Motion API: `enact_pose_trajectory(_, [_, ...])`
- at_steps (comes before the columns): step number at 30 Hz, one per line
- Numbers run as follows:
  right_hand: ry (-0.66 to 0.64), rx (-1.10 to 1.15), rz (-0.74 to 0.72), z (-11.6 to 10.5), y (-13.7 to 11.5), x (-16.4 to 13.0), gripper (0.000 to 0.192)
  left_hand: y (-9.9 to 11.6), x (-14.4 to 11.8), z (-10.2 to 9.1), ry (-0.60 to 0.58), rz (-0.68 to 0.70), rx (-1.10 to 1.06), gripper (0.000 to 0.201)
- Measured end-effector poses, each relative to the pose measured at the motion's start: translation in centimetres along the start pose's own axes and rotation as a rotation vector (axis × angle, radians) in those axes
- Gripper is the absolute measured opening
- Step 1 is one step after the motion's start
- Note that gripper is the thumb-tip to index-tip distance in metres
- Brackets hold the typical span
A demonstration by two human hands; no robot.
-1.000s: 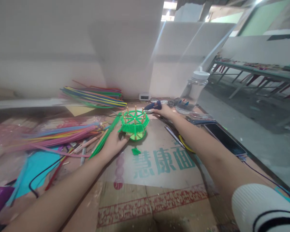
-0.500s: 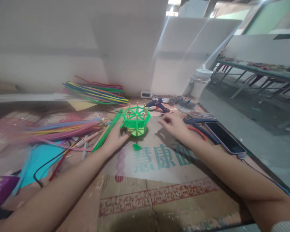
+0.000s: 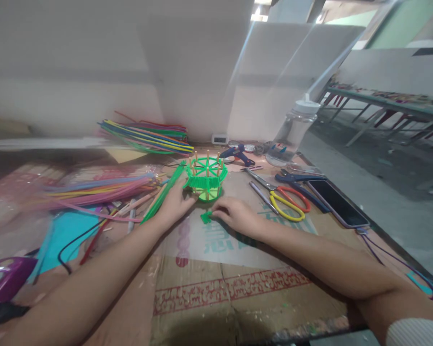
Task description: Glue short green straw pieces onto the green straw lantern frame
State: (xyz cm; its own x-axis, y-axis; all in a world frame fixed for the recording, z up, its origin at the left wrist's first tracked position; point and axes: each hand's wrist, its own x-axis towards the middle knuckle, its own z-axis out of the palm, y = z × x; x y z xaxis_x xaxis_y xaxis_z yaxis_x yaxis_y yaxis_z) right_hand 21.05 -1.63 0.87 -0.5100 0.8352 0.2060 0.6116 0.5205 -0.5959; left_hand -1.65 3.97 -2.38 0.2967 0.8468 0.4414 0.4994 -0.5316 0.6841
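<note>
Since half a second ago, our right hand (image 3: 234,215) is dropping from mid-air and pinching the small green scrap (image 3: 206,217) on the printed cardboard sheet (image 3: 238,269). Our left hand (image 3: 175,204) is lightly cupping the light, fragile green straw-and-stick basket (image 3: 206,179); we judge its base the safest hold.

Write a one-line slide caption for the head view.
Left hand steadies a green woven basket on cardboard while right hand touches a small green piece; scissors lie nearby.

White walls, grey floor, daylight overhead

You face a white wall (image 3: 94,62) at 12 o'clock; at 2 o'clock, grey floor (image 3: 378,182), a long table (image 3: 382,103), and a bright opening (image 3: 260,12).
</note>
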Motion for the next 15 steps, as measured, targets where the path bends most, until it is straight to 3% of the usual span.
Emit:
enact_pose_trajectory(9, [0.216,0.505,0.149,-2.5,-0.3,-1.2,0.015,0.0,0.0,0.0,0.006,0.017,-0.024,0.035])
enact_pose_trajectory(15, [0.219,0.756,0.250,-3.3,0.0,0.6,0.034,-0.3,0.0,0.0,-0.011,0.009,-0.006,0.035])
